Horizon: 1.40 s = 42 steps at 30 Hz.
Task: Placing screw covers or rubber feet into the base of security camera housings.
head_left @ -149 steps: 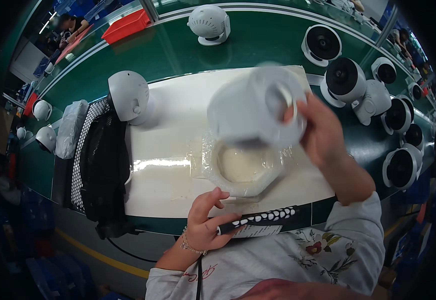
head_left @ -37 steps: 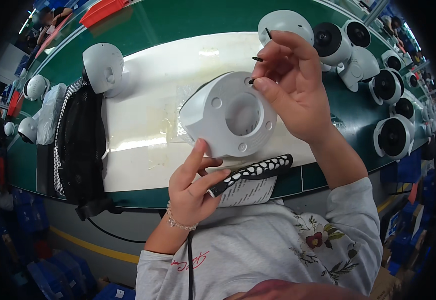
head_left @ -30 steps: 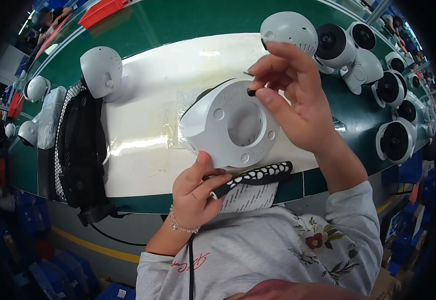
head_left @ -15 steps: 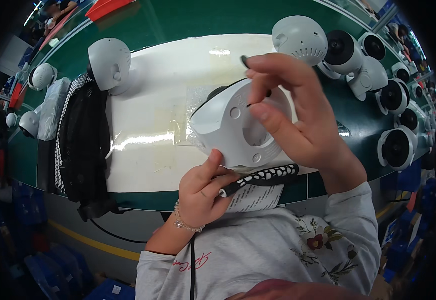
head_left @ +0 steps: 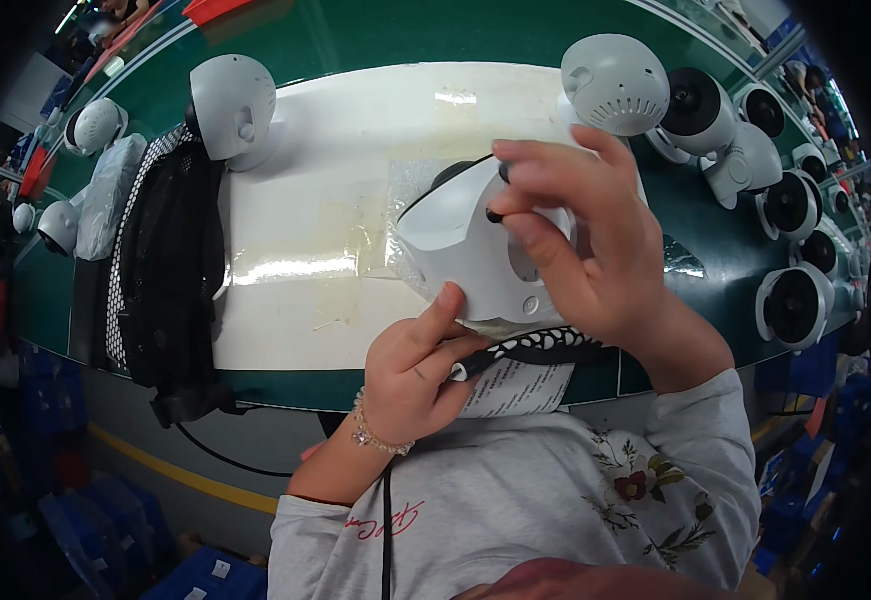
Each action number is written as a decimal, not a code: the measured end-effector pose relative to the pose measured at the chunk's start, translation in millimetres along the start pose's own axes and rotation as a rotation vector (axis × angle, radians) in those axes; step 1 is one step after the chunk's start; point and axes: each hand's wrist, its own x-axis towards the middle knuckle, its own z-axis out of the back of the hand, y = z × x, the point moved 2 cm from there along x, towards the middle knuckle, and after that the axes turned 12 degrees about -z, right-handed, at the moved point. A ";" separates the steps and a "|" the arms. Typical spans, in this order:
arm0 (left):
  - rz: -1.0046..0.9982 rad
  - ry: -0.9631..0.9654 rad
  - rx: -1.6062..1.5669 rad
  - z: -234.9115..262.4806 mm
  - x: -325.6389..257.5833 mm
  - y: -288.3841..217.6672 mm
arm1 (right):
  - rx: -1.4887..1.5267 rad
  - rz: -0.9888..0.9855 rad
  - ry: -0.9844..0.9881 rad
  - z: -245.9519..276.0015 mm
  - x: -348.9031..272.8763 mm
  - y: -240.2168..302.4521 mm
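The white camera housing (head_left: 476,250) was held just above a white mat (head_left: 326,190) on the green bench (head_left: 356,40). The right hand (head_left: 596,250) pinched a small black piece (head_left: 496,214) against the housing; the left hand (head_left: 411,375) was curled beneath, its thumb propping the housing. Finished white cameras (head_left: 716,110) lined the bench's right edge; a black mesh bag (head_left: 166,270) lay left. Blue crates (head_left: 106,530) stood on the floor.

Bright overhead light glares off the white mat (head_left: 286,265); fisheye edges bend and darken, slightly blurred.
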 end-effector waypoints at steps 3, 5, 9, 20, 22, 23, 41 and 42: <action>-0.004 -0.004 0.008 -0.8 -0.9 0.7 | -0.192 0.068 0.001 4.0 -8.3 7.7; 0.002 -0.017 -0.004 -1.4 -1.0 1.3 | -0.279 0.029 0.050 7.4 -12.3 17.0; 0.050 -0.003 -0.035 0.2 1.2 -2.9 | 0.110 -0.314 0.108 13.0 -25.3 13.8; -0.010 -0.031 -0.034 -1.2 5.3 -1.8 | 0.079 -0.293 0.116 -2.0 -49.2 8.0; -0.009 -0.036 -0.029 -1.3 5.6 -2.0 | 0.052 -0.271 0.073 -1.8 -51.9 9.8; -0.011 -0.040 -0.023 -1.3 5.8 -2.2 | -0.096 -0.243 0.042 -0.8 -54.9 13.2; -0.037 -0.067 -0.059 -1.7 7.1 -2.5 | -0.281 -0.160 -0.129 -1.4 -64.6 21.1; -0.037 -0.067 -0.060 -2.3 6.8 -2.4 | -0.341 -0.118 -0.090 -1.7 -61.4 19.2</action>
